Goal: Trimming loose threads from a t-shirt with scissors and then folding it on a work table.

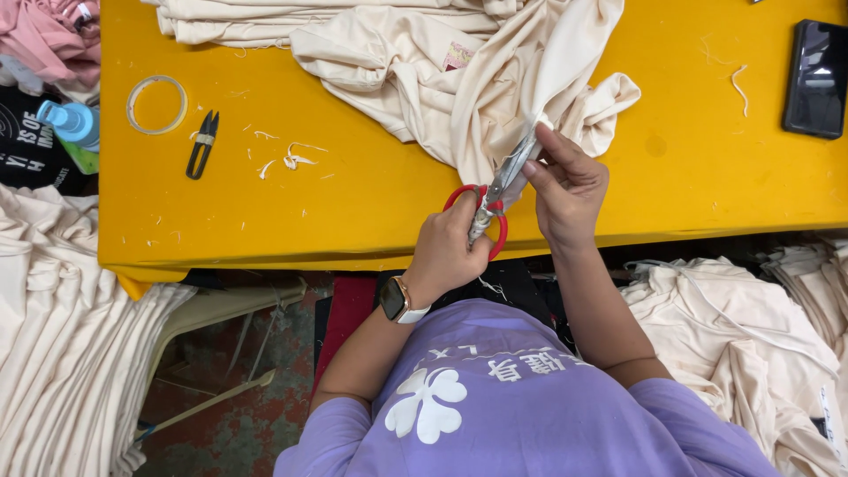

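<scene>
My left hand [448, 247] grips the red handles of a pair of scissors [499, 190], whose blades point up and to the right into a cream garment [459, 88] lying bunched on the yellow table [353, 203]. My right hand [565, 190] pinches the cream cloth at the blades, near the table's front edge. A watch sits on my left wrist.
Small black thread snips [202, 144] and a ring of clear tape [155, 104] lie at the table's left. A black phone [816, 78] rests at the right. Stacks of cream cloth lie left [62, 327] and right [751, 327] below the table. A blue bottle [71, 122] stands at far left.
</scene>
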